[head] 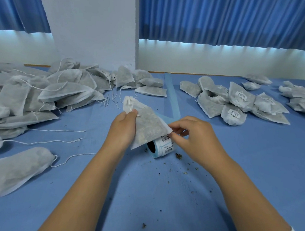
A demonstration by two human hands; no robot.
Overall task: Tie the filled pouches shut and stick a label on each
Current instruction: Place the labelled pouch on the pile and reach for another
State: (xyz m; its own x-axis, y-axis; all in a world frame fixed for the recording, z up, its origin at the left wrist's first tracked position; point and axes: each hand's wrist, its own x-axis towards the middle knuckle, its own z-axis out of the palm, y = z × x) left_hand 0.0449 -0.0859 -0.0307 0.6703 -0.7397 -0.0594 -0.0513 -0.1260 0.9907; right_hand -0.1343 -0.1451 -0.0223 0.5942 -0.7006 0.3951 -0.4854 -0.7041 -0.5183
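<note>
Labelling step. My left hand grips the tied pouch; my right hand pinches a label. Next: peel, press flat.

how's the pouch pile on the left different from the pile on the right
The left pile shows no labels; several pouches in the right pile carry white printed labels. Loose white strings trail from the left pile over the table; none visibly trail from the right pile. Both are the same pale filled pouches on the blue table.
</note>
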